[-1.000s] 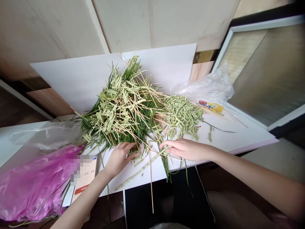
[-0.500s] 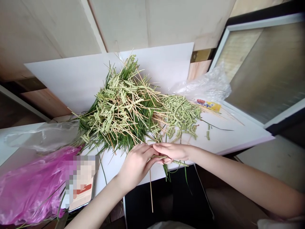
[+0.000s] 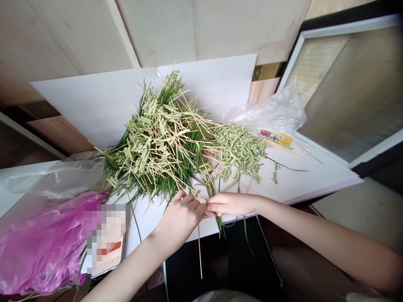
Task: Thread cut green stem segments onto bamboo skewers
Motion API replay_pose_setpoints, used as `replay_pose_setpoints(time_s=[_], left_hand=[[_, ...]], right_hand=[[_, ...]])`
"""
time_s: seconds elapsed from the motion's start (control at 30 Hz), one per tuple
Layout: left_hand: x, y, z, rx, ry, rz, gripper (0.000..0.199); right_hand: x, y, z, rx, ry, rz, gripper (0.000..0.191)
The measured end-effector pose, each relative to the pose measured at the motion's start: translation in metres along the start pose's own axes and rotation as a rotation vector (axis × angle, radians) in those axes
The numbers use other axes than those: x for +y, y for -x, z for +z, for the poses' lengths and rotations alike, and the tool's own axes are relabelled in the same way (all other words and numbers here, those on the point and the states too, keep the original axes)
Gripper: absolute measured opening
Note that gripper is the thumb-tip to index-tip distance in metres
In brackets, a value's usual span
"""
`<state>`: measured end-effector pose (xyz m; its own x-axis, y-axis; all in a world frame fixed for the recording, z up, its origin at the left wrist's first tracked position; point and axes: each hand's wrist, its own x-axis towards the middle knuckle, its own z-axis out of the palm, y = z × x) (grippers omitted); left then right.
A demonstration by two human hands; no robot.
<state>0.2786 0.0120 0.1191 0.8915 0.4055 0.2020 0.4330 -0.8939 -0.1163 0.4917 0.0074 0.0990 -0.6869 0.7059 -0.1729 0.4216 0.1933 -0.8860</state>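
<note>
1. Left hand [image 3: 182, 214]: the hand is reaching in from the lower left, just in front of the heap, with its fingers [image 3: 192, 202] curled and their tips closing toward the right hand.
2. Right hand [image 3: 231, 204]: the hand is reaching in from the right, with its fingers [image 3: 218, 204] held together and pointing left, their tips touching or almost touching the left fingertips.
3. Pinch point: the two sets of fingertips are meeting at the heap's front edge. Whether they are grasping a stalk is hidden.
4. Heap of plaited green grass blades and thin wooden skewers [image 3: 163, 138]: the heap is lying on a white board [image 3: 94, 109], directly behind the hands, with sticks projecting in all directions.
5. Loose pale-green plaited pieces [image 3: 239, 147]: these are spreading beside the heap, to its right.
6. Wooden skewer [image 3: 199, 251]: the skewer is hanging down past the board's front edge, below the hands.
7. Surroundings: a pink plastic bag [image 3: 40, 247] and a phone [image 3: 107, 256] with a blurred screen are lying at the lower left. A clear plastic bag [image 3: 267, 113] and a yellow printed packet [image 3: 276, 138] are resting at the upper right.
</note>
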Motion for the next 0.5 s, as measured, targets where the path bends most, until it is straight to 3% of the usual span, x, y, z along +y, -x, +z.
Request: replay_pose_setpoints(time_s=[0.1,0.27,0.4,0.5], left_hand=[[-0.002,0.003,-0.004,-0.073,0.24,-0.017,0.036],[-0.002,0.016,-0.011,-0.286,0.894,-0.07,0.036],[0.014,0.027,0.0,-0.509,1.549,-0.251,0.042],[0.032,0.036,0.011,-0.575,1.834,-0.407,0.042]], right_hand=[[-0.003,0.004,0.008,0.018,0.129,-0.056,0.03],[-0.003,0.026,0.039,0.079,0.404,-0.215,0.019],[-0.012,0.041,0.06,0.331,0.976,-0.632,0.027],[-0.024,0.048,0.066,0.449,1.189,-0.848,0.022]])
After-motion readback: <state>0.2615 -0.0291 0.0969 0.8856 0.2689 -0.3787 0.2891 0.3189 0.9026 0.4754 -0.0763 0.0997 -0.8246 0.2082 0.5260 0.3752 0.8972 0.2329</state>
